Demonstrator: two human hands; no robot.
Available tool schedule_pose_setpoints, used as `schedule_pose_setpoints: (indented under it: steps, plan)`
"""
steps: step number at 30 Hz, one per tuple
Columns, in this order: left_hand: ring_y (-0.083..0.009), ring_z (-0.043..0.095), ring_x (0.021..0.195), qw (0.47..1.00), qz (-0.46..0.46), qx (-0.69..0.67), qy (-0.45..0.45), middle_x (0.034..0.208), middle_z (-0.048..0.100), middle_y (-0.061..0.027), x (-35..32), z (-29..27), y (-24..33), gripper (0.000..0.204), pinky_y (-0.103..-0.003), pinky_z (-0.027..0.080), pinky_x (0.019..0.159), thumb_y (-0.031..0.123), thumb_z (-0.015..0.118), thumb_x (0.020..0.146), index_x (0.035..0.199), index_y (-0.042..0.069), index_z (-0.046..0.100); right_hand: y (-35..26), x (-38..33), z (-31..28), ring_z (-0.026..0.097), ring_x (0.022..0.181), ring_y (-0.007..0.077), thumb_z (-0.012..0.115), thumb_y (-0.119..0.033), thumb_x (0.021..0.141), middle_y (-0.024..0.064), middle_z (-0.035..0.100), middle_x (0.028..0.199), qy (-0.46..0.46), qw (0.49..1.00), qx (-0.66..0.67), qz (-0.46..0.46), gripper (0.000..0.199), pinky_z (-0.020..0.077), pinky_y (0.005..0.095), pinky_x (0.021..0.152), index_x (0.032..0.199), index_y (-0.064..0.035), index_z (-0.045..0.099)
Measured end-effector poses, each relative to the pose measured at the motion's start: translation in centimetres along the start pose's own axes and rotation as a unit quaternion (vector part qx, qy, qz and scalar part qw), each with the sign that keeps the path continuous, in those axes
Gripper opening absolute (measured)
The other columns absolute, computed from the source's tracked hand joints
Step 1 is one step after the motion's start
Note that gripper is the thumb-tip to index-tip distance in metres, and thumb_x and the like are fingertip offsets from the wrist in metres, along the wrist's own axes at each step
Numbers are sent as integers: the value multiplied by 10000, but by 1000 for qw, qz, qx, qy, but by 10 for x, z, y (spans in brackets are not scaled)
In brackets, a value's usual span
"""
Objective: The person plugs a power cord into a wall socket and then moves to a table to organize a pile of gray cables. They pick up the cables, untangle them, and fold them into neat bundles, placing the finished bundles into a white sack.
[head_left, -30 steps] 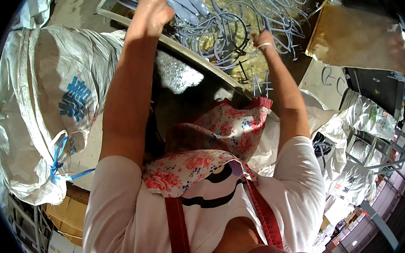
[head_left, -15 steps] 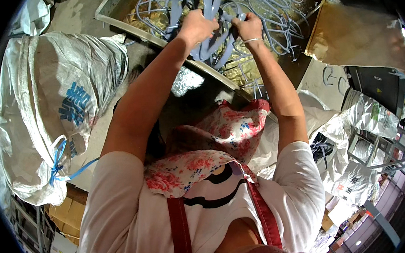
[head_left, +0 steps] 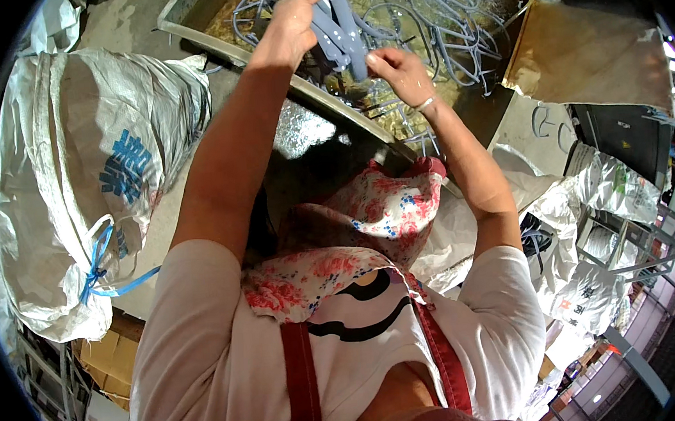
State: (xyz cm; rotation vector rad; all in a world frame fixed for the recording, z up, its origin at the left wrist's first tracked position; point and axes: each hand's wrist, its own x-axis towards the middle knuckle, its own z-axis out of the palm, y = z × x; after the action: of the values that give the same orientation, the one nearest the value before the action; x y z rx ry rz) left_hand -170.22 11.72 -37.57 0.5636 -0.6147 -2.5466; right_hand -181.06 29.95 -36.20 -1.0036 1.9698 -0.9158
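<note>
Raised over a shallow metal trough (head_left: 220, 46) is a bundle of wide grey-blue strips (head_left: 346, 30), looped and wet, with pale spots along it. My left hand (head_left: 293, 27) is closed around the bundle's upper left side, its thumb pointing up. At the bundle's lower end, my right hand (head_left: 404, 74) has curled fingers, thumb and forefinger pinching the strip's edge. Brownish water fills the trough below. Thinner grey looped tubing (head_left: 450, 27) lies in the water on the right, and more of it shows under the bundle.
A large white woven sack (head_left: 105, 133), tied with blue cord, stands at the left. Right of the trough are a brownish sheet (head_left: 589, 56) and a dark cabinet (head_left: 622, 136). White bags (head_left: 586, 295) and a metal rack (head_left: 646, 251) stand lower right. A floral apron (head_left: 384, 207) hangs before me.
Both hands have shifted, the left one up and leftward, the right one down and slightly left. The strips have risen from the water and hang gathered more tightly.
</note>
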Motion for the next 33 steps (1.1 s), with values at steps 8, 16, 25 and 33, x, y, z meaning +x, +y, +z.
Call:
schedule_pose_setpoints:
  steps: [8, 16, 25, 33]
  plan:
    - [-198, 524, 568, 995, 89, 27, 40, 656, 517, -67, 3, 11, 21, 165, -320, 462, 533, 174, 521, 873, 786, 34, 517, 37, -12, -29, 515, 890, 134, 626, -211, 816, 57, 540, 943, 42, 988, 64, -131, 369, 426, 267, 827, 1073, -6, 458]
    - [-167, 492, 471, 965, 213, 59, 140, 585, 505, -52, 3, 5, 32, 148, -284, 405, 429, 117, 576, 827, 714, 39, 521, 59, 35, -7, 482, 518, 117, 572, -278, 855, 15, 461, 583, 322, 925, 199, 24, 282, 424, 268, 455, 752, -30, 486]
    - [-165, 616, 680, 806, 207, 541, 121, 740, 642, -157, -33, 47, 39, 325, -301, 466, 590, 229, 642, 751, 883, -65, 603, 7, 20, -93, 613, 742, 310, 624, -295, 762, 163, 626, 794, 197, 912, -347, -91, 258, 484, 359, 677, 915, -89, 652]
    - [-201, 586, 706, 759, 127, 631, -101, 786, 631, -144, -36, 39, 33, 348, -327, 457, 664, 243, 649, 731, 972, -3, 598, -32, 45, -61, 614, 805, 250, 728, -220, 695, 86, 630, 896, 161, 899, -226, -339, 453, 486, 325, 718, 1078, -58, 548]
